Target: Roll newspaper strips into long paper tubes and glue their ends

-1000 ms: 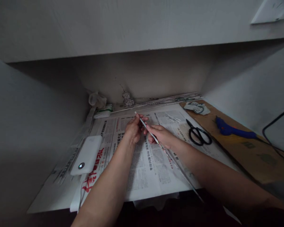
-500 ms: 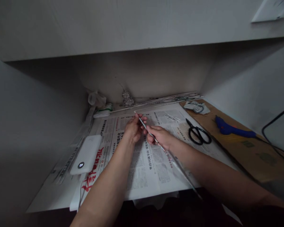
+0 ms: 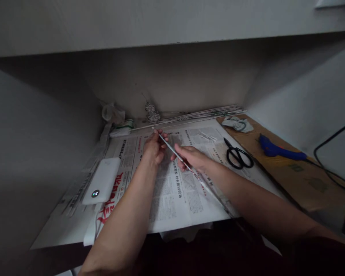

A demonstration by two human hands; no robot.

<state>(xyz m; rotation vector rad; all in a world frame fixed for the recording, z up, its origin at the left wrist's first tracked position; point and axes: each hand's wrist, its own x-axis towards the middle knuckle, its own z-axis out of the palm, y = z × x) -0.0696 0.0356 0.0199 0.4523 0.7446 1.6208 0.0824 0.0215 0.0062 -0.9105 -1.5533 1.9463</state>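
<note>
While the left hand (image 3: 155, 148) pinches a thin paper stick (image 3: 169, 146) near its upper end, the right hand (image 3: 193, 159), loosely curled round it lower, sits farther off than before, baring more stick above the newspaper (image 3: 166, 203).

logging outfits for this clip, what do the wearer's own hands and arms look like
The left hand and right hand are ungloved, with no ring, watch or bracelet that I can make out. The forearms are bare. Dark fabric, probably a sleeve, shows at the lower right; its exact colour is lost in shadow.
</note>
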